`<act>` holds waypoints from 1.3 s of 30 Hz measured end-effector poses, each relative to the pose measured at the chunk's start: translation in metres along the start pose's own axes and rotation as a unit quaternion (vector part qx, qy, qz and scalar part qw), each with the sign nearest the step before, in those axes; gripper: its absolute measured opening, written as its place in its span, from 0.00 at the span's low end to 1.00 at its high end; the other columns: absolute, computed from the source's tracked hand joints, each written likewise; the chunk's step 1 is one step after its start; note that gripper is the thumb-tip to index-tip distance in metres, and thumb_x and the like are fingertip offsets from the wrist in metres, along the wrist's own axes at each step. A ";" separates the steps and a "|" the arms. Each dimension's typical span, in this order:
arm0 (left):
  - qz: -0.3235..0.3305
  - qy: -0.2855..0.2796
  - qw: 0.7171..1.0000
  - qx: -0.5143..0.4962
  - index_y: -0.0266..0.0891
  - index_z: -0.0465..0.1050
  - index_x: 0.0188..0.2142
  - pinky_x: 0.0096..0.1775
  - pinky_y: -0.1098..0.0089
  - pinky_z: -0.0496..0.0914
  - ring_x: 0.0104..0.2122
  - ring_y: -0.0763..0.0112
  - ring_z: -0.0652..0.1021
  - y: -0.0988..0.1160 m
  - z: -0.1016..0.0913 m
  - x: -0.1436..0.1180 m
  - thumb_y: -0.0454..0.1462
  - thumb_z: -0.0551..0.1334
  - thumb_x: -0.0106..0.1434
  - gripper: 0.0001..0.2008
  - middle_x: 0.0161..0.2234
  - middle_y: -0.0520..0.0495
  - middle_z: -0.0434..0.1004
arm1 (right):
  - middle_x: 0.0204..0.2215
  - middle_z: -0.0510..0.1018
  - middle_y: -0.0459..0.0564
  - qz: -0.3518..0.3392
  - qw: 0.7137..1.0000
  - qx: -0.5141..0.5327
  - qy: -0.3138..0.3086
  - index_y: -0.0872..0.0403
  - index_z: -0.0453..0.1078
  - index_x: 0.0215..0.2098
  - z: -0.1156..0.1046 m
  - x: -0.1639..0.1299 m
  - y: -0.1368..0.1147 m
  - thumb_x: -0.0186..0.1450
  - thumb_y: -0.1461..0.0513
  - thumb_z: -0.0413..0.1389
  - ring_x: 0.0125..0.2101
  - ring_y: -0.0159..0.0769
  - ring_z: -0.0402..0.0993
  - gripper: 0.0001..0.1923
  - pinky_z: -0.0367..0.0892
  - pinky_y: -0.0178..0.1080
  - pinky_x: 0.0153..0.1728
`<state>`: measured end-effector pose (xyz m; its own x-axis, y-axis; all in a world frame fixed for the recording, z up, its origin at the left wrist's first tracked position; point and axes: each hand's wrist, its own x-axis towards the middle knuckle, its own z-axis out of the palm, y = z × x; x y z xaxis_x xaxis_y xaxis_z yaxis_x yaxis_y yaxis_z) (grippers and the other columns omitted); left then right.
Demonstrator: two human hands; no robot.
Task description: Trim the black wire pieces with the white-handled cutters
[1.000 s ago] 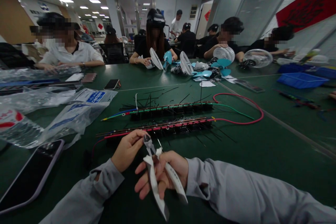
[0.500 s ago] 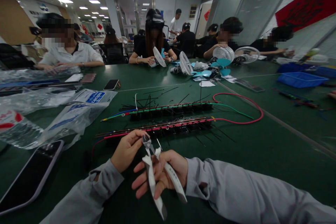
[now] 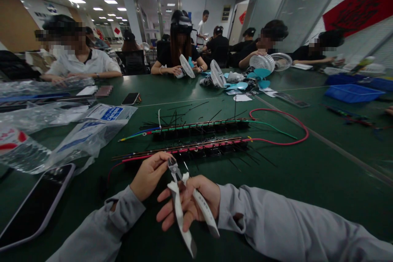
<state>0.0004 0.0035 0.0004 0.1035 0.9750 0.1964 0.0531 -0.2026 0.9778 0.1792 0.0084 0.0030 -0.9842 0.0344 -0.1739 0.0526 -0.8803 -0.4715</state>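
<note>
My right hand (image 3: 192, 202) holds diagonal cutters (image 3: 196, 206) with white handles, palm turned up and fingers loosely about them. The handles are spread apart. The metal jaws point away from me, close to the fingertips of my left hand (image 3: 150, 174). Those fingers are pinched together at the near side of the front wired strip (image 3: 199, 146), which carries a red wire (image 3: 288, 144) and black zip-tie tails. What the pinch holds is hidden. Behind it lies a second strip (image 3: 202, 125) with green and blue wires and more black tails sticking out.
On the left are a phone (image 3: 37, 204), a clear plastic bag (image 3: 92, 131) and a water bottle (image 3: 23, 153). Another phone (image 3: 131, 98) lies farther back. Across the green table, people handle fan parts (image 3: 217, 74). Blue trays (image 3: 353, 93) stand at the right.
The cutters and my right hand have shifted very slightly to the right. My left hand stays at the front strip. Across the table, a white fan cage has moved left.
</note>
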 end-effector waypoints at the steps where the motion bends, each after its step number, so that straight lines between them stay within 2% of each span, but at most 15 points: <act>1: 0.001 -0.001 1.000 0.001 0.36 0.70 0.32 0.42 0.67 0.69 0.37 0.68 0.74 0.000 0.000 0.000 0.39 0.60 0.60 0.07 0.36 0.45 0.73 | 0.43 0.73 0.62 0.002 1.000 0.000 -0.003 0.64 0.60 0.51 0.000 0.000 0.000 0.48 0.63 0.46 0.42 0.45 0.72 0.31 0.70 0.36 0.30; 8: 0.003 -0.004 1.000 -0.003 0.36 0.71 0.32 0.41 0.68 0.68 0.36 0.68 0.74 0.000 0.000 0.001 0.39 0.60 0.60 0.07 0.35 0.46 0.73 | 0.38 0.75 0.61 0.004 1.000 0.008 -0.011 0.63 0.62 0.49 -0.004 0.000 -0.001 0.51 0.65 0.45 0.37 0.42 0.74 0.26 0.70 0.33 0.25; 15: -0.001 -0.013 1.000 0.005 0.35 0.71 0.32 0.40 0.68 0.68 0.36 0.68 0.73 0.001 0.000 0.001 0.39 0.60 0.60 0.08 0.35 0.45 0.73 | 0.39 0.74 0.61 0.000 1.000 0.006 0.005 0.63 0.62 0.48 -0.002 0.000 0.000 0.51 0.64 0.45 0.39 0.43 0.74 0.25 0.70 0.34 0.25; 18: 0.000 -0.019 1.000 0.009 0.35 0.70 0.32 0.40 0.69 0.68 0.36 0.68 0.73 0.001 0.000 0.001 0.39 0.59 0.60 0.07 0.35 0.45 0.72 | 0.36 0.75 0.60 0.003 1.000 0.002 0.017 0.63 0.62 0.48 -0.001 -0.001 -0.001 0.52 0.64 0.45 0.36 0.41 0.75 0.25 0.70 0.33 0.23; 23: -0.003 -0.023 1.000 0.008 0.35 0.70 0.32 0.40 0.69 0.68 0.35 0.69 0.73 0.002 0.000 0.000 0.38 0.59 0.61 0.06 0.35 0.46 0.72 | 0.26 0.74 0.55 0.011 0.999 0.000 0.031 0.65 0.63 0.46 0.000 -0.003 -0.003 0.51 0.64 0.45 0.26 0.38 0.73 0.25 0.63 0.30 0.12; 28: -0.007 -0.020 1.000 0.008 0.36 0.70 0.32 0.40 0.69 0.68 0.36 0.69 0.73 0.000 0.000 0.000 0.37 0.59 0.61 0.06 0.37 0.46 0.72 | 0.21 0.68 0.51 0.025 0.999 0.008 0.046 0.64 0.64 0.44 0.003 -0.005 -0.005 0.51 0.63 0.45 0.22 0.36 0.68 0.23 0.52 0.28 0.05; 31: -0.006 -0.025 1.000 0.011 0.36 0.71 0.34 0.41 0.68 0.68 0.37 0.68 0.74 -0.001 -0.001 0.000 0.36 0.58 0.61 0.05 0.39 0.44 0.72 | 0.20 0.64 0.49 0.035 0.999 0.006 0.042 0.63 0.64 0.42 0.005 -0.006 -0.006 0.50 0.63 0.46 0.20 0.34 0.65 0.21 0.46 0.26 0.04; 36: 0.022 -0.026 0.999 0.024 0.37 0.71 0.35 0.44 0.66 0.68 0.43 0.64 0.72 -0.002 -0.001 0.000 0.36 0.57 0.62 0.06 0.45 0.42 0.68 | 0.19 0.60 0.47 0.046 0.998 0.008 0.041 0.60 0.63 0.39 0.006 -0.006 -0.008 0.49 0.64 0.47 0.19 0.32 0.62 0.18 0.45 0.26 0.04; 39: 0.036 -0.029 0.998 0.038 0.37 0.70 0.35 0.43 0.66 0.68 0.42 0.65 0.72 -0.002 -0.001 0.001 0.36 0.56 0.63 0.06 0.43 0.43 0.67 | 0.20 0.60 0.46 0.047 0.998 0.011 0.044 0.59 0.62 0.38 0.007 -0.007 -0.008 0.49 0.64 0.47 0.19 0.31 0.61 0.17 0.45 0.25 0.04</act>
<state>-0.0005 0.0051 -0.0016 0.1668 0.9511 0.2599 0.1184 -0.2811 0.9524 0.1841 0.0117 0.0138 -0.9565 -0.0082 -0.2917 0.1391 -0.8915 -0.4311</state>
